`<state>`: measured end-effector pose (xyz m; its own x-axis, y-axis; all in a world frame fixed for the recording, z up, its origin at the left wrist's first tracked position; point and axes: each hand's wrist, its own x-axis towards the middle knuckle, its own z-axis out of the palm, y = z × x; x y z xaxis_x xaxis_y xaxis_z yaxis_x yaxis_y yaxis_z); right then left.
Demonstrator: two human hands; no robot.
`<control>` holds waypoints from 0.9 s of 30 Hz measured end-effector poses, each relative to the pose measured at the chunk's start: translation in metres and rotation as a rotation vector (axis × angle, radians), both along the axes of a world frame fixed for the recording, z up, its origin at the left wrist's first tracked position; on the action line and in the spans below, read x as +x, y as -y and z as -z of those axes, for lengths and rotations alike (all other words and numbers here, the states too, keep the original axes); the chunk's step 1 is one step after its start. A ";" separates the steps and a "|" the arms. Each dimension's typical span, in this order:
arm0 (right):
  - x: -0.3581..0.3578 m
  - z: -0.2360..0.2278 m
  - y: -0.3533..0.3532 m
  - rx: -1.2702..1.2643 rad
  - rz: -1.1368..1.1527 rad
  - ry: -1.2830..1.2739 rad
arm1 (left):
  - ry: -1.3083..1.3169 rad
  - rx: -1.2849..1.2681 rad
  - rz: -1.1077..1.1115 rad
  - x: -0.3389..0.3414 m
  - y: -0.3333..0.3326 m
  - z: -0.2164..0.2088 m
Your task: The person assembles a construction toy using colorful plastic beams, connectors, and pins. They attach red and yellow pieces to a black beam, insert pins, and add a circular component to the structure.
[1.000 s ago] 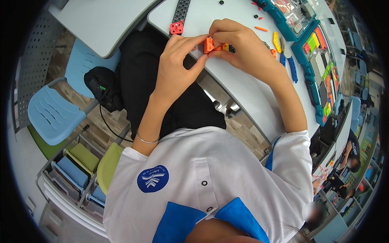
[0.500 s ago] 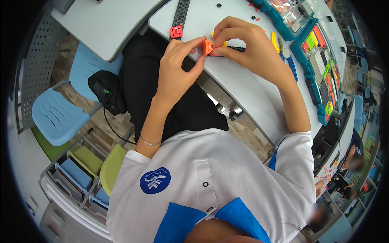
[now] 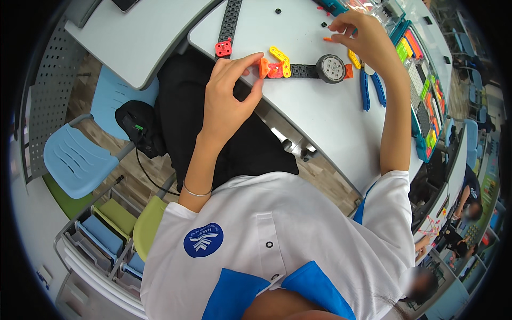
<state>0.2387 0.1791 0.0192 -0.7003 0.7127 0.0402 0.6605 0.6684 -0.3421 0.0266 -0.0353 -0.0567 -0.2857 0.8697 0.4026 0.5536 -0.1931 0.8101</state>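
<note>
Between thumb and fingertips, my left hand (image 3: 230, 98) pinches an orange plastic connector (image 3: 263, 68) at the end of a toy construction model. Joined in line with it are a red connector (image 3: 276, 70), a bent yellow beam (image 3: 280, 60), a black perforated strip (image 3: 304, 71) and a grey-black wheel (image 3: 332, 69). A second orange connector (image 3: 349, 71) sits at the wheel's far side. My right hand (image 3: 365, 40) is over the table's far right part, thumb and fingers curled but apart. A small orange piece (image 3: 327, 39) lies by its thumb tip; it does not look gripped.
A long black strip (image 3: 229, 24) with a red block (image 3: 223, 49) lies left of the model. Blue-handled pliers (image 3: 372, 89) and a yellow beam (image 3: 353, 58) are to the right, before a teal parts case (image 3: 421, 152). Small black bits (image 3: 278, 10) lie farther back.
My right hand has left the orange connector and moved right and away toward the loose pieces. The left keeps its pinch. The wheel and strip have come into sight.
</note>
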 end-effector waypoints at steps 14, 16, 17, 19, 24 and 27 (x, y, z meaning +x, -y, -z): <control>-0.044 0.005 0.031 -0.580 -0.291 -0.488 | -0.099 -0.039 -0.046 0.009 -0.007 0.003; -0.046 0.012 0.032 -0.472 -0.399 -0.437 | -0.103 -0.067 -0.057 0.014 -0.009 -0.003; -0.048 0.010 0.037 -0.436 -0.363 -0.426 | -0.087 -0.033 -0.036 0.015 -0.011 -0.003; -0.053 0.004 0.049 -0.360 -0.288 -0.400 | -0.052 0.040 0.011 0.018 -0.018 -0.002; -0.055 0.016 0.050 -0.252 -0.310 -0.437 | -0.089 -0.020 -0.028 0.026 -0.028 0.003; -0.054 0.013 0.048 -0.214 -0.325 -0.351 | -0.097 -0.017 -0.037 0.025 -0.029 0.005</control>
